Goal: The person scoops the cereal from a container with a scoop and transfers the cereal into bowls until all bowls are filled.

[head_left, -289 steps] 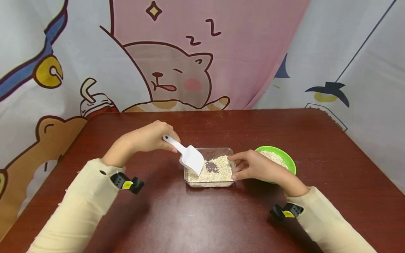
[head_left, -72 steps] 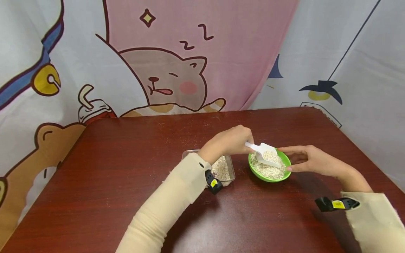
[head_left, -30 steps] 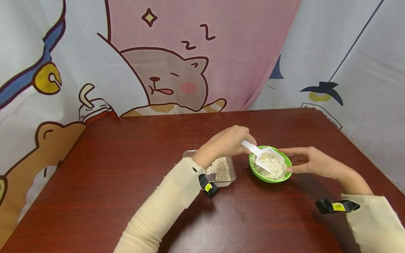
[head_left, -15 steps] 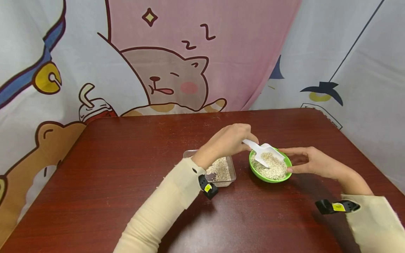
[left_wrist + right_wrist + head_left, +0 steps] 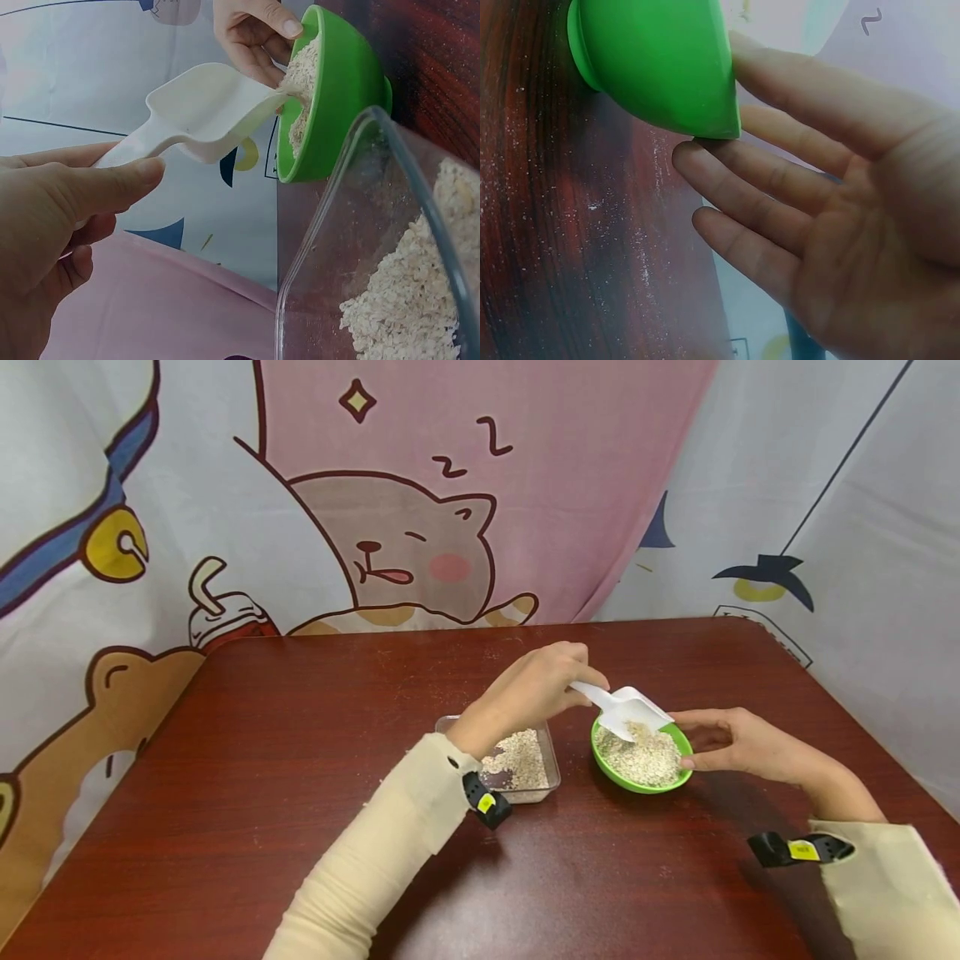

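Observation:
My left hand grips the handle of a white plastic scoop, thumb on top in the left wrist view. The scoop tips down over the far rim of a green bowl. Rolled oats fill much of the bowl, and some flakes sit at the scoop's lip. Most of the scoop's inside looks bare in the left wrist view. My right hand holds the bowl's right side, thumb at the rim and fingers against the outer wall, as the right wrist view shows on the bowl.
A clear rectangular container with more oats stands left of the bowl, partly behind my left forearm. Fine crumbs dot the dark red wooden table. A printed cartoon curtain hangs behind.
Earlier, the scoop dug in the clear container; then it came over the green bowl, loaded with oats. Since then it has tilted and risen slightly, and the oats have slid out. The right hand stays put.

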{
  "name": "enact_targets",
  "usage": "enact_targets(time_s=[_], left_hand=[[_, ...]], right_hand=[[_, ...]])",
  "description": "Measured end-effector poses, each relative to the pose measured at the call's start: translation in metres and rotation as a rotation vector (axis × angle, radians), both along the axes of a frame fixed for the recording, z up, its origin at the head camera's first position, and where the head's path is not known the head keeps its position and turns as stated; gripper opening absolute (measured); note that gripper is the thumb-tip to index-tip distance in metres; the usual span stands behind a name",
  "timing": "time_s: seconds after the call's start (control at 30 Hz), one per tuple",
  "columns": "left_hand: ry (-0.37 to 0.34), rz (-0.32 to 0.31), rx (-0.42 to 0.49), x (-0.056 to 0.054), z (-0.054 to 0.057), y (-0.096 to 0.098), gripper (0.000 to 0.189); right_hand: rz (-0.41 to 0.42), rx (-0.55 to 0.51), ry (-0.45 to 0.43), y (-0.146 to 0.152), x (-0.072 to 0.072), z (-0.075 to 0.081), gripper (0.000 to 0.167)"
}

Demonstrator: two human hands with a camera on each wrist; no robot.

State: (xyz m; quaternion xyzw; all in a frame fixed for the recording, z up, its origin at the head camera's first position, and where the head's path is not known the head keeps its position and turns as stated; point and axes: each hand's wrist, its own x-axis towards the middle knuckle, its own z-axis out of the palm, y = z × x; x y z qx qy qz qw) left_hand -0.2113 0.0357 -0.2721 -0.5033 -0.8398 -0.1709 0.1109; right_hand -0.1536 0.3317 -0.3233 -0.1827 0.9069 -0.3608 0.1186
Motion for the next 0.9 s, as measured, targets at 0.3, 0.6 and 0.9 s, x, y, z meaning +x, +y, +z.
enact_targets(time_s=[0.3,0.6,0.9], left_hand=[[0.007,0.025,0.059,0.0,0.0,-0.011,0.022],[0.067,0.005,0.111,-0.004,-0.001,-0.016,0.022],[0.083,-0.063,0.138,-0.003,-0.001,-0.011,0.021]], right_hand=[[0.019,0.0,0.022,-0.002,-0.001,0.004,0.065],[0.029,0.003,0.077,-0.002,0.002,0.011,0.06],[0.043,-0.022,0.081,-0.002,0.003,0.01,0.058]])
